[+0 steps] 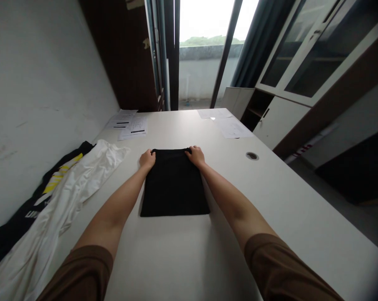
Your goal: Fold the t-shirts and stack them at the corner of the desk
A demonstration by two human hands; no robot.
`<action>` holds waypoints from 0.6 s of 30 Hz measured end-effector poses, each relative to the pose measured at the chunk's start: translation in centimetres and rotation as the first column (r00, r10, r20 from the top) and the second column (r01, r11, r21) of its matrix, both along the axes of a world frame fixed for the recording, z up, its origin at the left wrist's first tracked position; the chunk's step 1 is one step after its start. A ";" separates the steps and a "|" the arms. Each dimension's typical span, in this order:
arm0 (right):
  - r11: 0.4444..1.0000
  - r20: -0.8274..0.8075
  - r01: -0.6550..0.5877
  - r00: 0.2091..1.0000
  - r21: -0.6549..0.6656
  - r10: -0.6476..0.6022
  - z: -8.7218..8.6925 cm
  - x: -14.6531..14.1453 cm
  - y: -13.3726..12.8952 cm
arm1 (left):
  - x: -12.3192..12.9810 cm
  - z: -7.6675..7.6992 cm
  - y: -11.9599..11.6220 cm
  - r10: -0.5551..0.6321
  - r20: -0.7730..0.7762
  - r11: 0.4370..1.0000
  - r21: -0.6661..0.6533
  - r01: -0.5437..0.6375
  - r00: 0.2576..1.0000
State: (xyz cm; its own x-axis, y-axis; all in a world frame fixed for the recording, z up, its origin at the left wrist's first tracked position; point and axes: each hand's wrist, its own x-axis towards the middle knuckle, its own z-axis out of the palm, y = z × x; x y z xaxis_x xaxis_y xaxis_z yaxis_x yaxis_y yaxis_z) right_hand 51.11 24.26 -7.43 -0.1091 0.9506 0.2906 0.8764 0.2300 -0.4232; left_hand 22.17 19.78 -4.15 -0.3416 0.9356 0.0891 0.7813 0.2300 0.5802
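The folded black garment [176, 184] lies on the white desk [270, 200], well inside its right edge. Left hand [148, 160] and right hand [196, 156], curled closed, pinch the garment's far corners: likely light, limp cloth, best held there.

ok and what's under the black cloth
Under the black cloth is the white table, its surface visible past the cloth's near edge. The patch directly beneath is covered, so whether anything else lies there cannot be seen.
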 end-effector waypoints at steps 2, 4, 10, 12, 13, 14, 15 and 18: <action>0.999 -0.123 0.035 0.992 0.023 -0.032 -0.3 0.3 -0.2 | 1.0 0.4 -1.0 -0.001 -0.062 0.999 0.044 0.004 0.998; 0.996 -0.273 0.089 0.959 0.024 -0.079 -0.5 0.5 -0.3 | 2.3 0.8 -2.3 -0.038 -0.168 0.994 0.093 0.054 0.985; 0.978 -0.371 0.193 0.905 -0.081 -0.209 1.0 -0.7 -0.7 | 7.4 0.5 -6.0 -0.307 -0.420 0.941 -0.001 0.338 0.854; 0.981 -0.297 0.194 0.935 -0.022 -0.192 2.1 -1.9 -1.5 | 8.7 -0.3 -6.9 -0.362 -0.400 0.929 -0.082 0.361 0.842; 0.986 -0.255 0.165 0.955 0.033 -0.152 2.5 -2.6 -2.1 | 9.1 -0.8 -7.2 -0.377 -0.399 0.925 -0.105 0.366 0.836; 0.990 -0.210 0.115 0.973 0.085 -0.095 2.9 -3.3 -2.8 | 9.3 -1.3 -7.4 -0.384 -0.404 0.922 -0.115 0.370 0.830; 0.992 -0.164 0.050 0.986 0.116 -0.030 3.1 -4.0 -3.6 | 9.4 -1.7 -7.5 -0.386 -0.411 0.921 -0.115 0.373 0.826; 0.991 -0.031 -0.119 0.992 0.063 0.121 2.7 -5.6 -6.2 | 9.0 -2.4 -7.3 -0.400 -0.395 0.913 -0.091 0.398 0.827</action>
